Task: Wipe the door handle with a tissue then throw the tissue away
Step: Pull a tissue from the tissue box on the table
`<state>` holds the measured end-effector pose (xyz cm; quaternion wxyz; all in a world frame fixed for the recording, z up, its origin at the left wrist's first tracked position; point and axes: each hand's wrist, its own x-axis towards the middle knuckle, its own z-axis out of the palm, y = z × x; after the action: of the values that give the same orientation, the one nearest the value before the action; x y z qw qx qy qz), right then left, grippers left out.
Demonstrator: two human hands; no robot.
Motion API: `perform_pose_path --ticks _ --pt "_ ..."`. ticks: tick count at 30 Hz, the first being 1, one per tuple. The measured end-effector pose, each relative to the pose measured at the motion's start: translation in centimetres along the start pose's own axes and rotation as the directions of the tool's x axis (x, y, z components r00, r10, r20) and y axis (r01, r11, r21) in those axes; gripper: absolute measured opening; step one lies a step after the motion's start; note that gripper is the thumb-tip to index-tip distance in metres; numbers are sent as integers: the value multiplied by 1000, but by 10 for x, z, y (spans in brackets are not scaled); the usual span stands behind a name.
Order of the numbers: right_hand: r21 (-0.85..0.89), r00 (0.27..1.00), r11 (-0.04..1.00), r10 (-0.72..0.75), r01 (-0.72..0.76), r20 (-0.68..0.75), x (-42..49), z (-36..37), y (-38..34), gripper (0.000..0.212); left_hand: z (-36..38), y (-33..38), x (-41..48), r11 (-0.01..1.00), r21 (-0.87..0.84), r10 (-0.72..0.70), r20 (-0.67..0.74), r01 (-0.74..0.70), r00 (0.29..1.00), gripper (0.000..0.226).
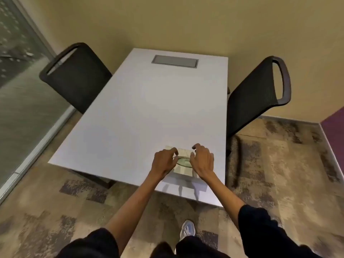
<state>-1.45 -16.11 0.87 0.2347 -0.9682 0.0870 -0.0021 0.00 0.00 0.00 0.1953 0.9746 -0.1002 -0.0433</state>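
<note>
Head view: both arms reach forward over the white flat table (130,118).
Left hand (163,162): fingers curled loose, open, at the pale square tissue box (183,171).
Right hand (202,159): fingers spread open above it.

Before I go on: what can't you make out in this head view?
- Tissue box: sides covered by the left hand and right hand; whether either has a grip on a tissue, cannot tell.
- Door handle: out of frame.
- Bin: none in view.
- Box print: too blurred to read.
</note>
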Motion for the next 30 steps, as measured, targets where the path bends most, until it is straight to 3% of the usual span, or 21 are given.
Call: perform_pose_path --ticks 10,24,30 --pt "-73 975 993 102 -90 197 8 31 9 22 36 -2 25 998 -21 61 262 -58 963 29" --pt "-293 959 951 172 -101 226 23 64 8 21 52 -21 47 979 -172 160 339 -106 927 23" --pt "-364 958 931 72 35 277 24 65 11 17 53 -24 50 971 -209 187 337 -120 923 21"
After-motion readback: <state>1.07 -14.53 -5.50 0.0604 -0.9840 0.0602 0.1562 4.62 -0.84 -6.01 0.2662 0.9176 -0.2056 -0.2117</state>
